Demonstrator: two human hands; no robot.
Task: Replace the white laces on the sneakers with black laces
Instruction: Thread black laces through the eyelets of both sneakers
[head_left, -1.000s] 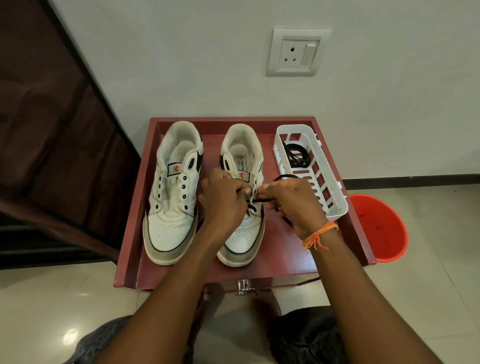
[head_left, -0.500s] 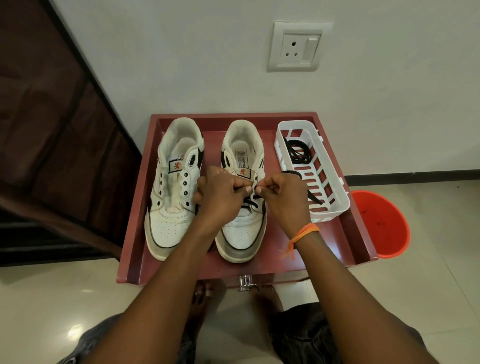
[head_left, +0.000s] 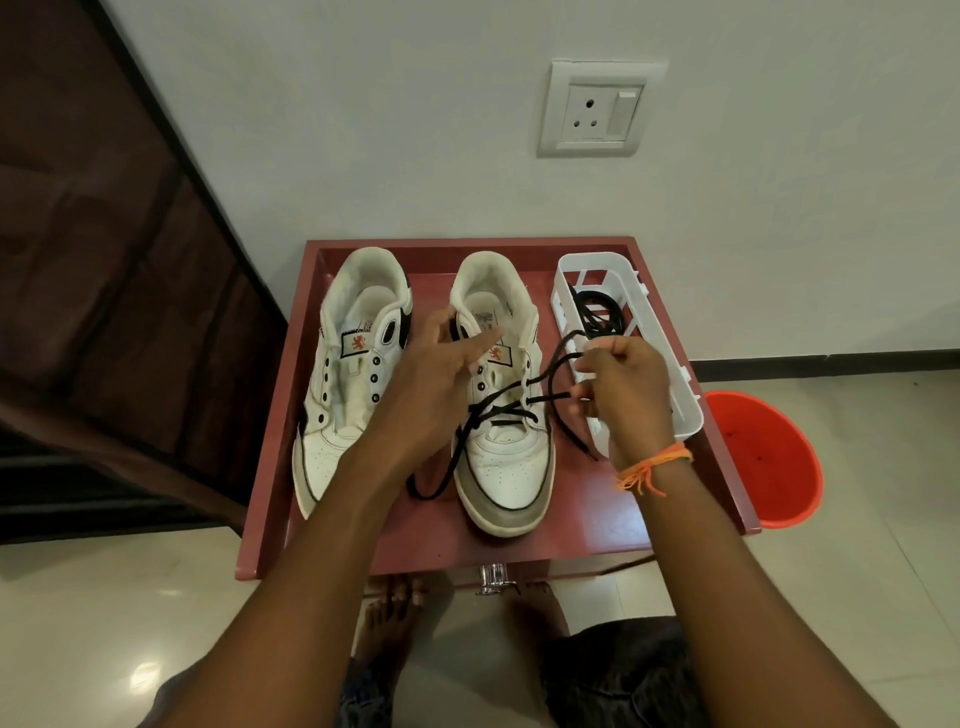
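A: What changed in the last second?

B: Both hands were bunched together over the right sneaker (head_left: 503, 410). Now they have parted. The right hand (head_left: 626, 395) has drawn out to the side, over the white basket (head_left: 691, 415), with its fingers curled round a loop of the black lace (head_left: 550, 382). The left hand (head_left: 441, 374) has let go and hovers with loose, nearly straight fingers over the tongue, gripping nothing.

A: So an eyelet was just passed?

B: I judge so: slack is being pulled through. The lower eyelets are crossed in black, the upper ones bare. One lace end trails on the red desk (head_left: 613, 514) between the shoes.

A: And the other shoe?

B: The left sneaker (head_left: 345, 395) has no lace at all. A second black lace (head_left: 597, 312) lies coiled in the basket.

A: Any brand readable?

B: Each tongue carries an orange lion-like emblem; the printing inside is too small to read.
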